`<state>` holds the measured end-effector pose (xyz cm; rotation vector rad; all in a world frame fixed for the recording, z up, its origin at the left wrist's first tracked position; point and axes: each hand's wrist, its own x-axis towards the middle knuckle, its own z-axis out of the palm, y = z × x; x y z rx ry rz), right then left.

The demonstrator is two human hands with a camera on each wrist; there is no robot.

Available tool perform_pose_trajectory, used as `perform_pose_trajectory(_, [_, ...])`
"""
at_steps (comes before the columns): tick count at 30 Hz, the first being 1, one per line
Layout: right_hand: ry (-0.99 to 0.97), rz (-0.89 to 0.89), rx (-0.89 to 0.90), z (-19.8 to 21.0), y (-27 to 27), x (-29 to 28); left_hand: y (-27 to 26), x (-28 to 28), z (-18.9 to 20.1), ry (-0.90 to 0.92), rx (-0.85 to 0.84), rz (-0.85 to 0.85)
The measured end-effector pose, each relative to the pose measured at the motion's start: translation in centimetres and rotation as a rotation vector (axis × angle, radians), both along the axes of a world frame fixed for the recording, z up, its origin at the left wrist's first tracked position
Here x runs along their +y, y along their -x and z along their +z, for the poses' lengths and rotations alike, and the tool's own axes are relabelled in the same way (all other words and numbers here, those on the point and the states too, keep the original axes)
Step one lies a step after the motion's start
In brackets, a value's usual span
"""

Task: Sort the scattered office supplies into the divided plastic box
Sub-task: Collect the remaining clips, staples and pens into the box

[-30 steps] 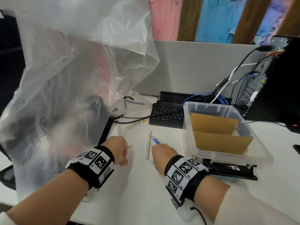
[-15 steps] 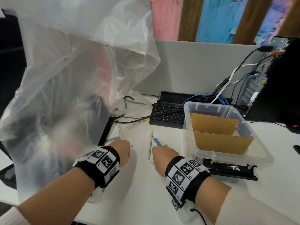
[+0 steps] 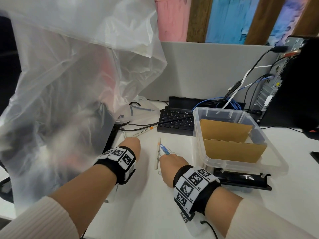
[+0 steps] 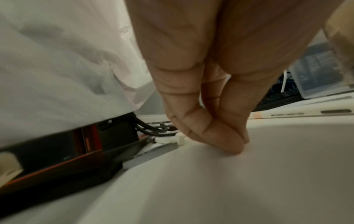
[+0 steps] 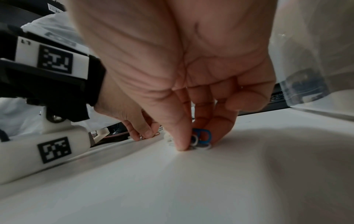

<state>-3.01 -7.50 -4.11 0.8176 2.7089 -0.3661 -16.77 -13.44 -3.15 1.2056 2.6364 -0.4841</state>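
A large clear plastic bag (image 3: 69,87) hangs over the far left of the tabletop (image 3: 138,204). Beside it the left hand (image 3: 130,146) is down at the surface with thumb and fingertips (image 4: 228,142) brought together; the right wrist view shows a small reddish paper clip (image 5: 153,135) at those tips, so the grip looks closed on it, though the clip is too small to be sure it is lifted. Beyond that hand lies a white marker (image 3: 143,131), and a white pen (image 3: 158,153) lies between the two hands.

The right hand (image 3: 170,167) pinches a blue paper clip (image 5: 203,136) against the tabletop, thumb on one side and fingers on the other, with pale clips (image 5: 193,141) bunched under it. More loose clips (image 3: 172,153) lie just ahead of its knuckles.

On the right stands the divided plastic box (image 3: 269,163), cardboard dividers (image 3: 233,152) upright; nothing shows in its compartments.

To do this step well, each pinch probably wants a fingertip slid under the wire before lifting, since flat clips tend to skate on a smooth surface. Gathering the bunch against the thumb should bring several up at once; linked clips may drag a neighbour along. All clips should likely go into one compartment, pens into another
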Motion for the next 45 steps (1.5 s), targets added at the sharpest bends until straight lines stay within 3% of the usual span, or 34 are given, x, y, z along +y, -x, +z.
perform_pose_trajectory(14, [-0.012,0.111,0.040,1.9,-2.8,-1.5,-2.0,-0.7,0.8,0.000,-0.149,0.036])
perform_pose_trajectory(18, [-0.013,0.171,0.085,4.2,-5.0,-2.3,-4.1,-1.8,2.4,-0.263,-0.274,0.033])
perform_pose_trajectory(23, [0.068,0.219,0.436,9.3,-9.6,-2.4,-7.1,-1.9,6.9,-0.735,-0.576,-0.041])
perform_pose_trajectory(27, [0.045,0.061,0.658,12.4,-13.2,1.5,-11.0,0.1,10.3,-0.936,-0.837,-0.213])
perform_pose_trajectory(29, [-0.004,-0.027,0.675,13.0,-14.5,3.9,-12.8,1.5,10.6,-0.963,-0.894,-0.262])
perform_pose_trajectory(32, [-0.007,-0.117,0.608,12.7,-15.8,6.5,-14.8,3.8,10.0,-0.943,-0.851,-0.301])
perform_pose_trajectory(39, [0.023,-0.182,0.531,10.7,-16.8,8.7,-16.0,6.1,8.6,-0.813,-0.555,-0.396])
perform_pose_trajectory(45, [0.023,-0.177,0.554,10.6,-16.9,8.8,-14.5,5.0,8.6,-0.883,-0.562,-0.420])
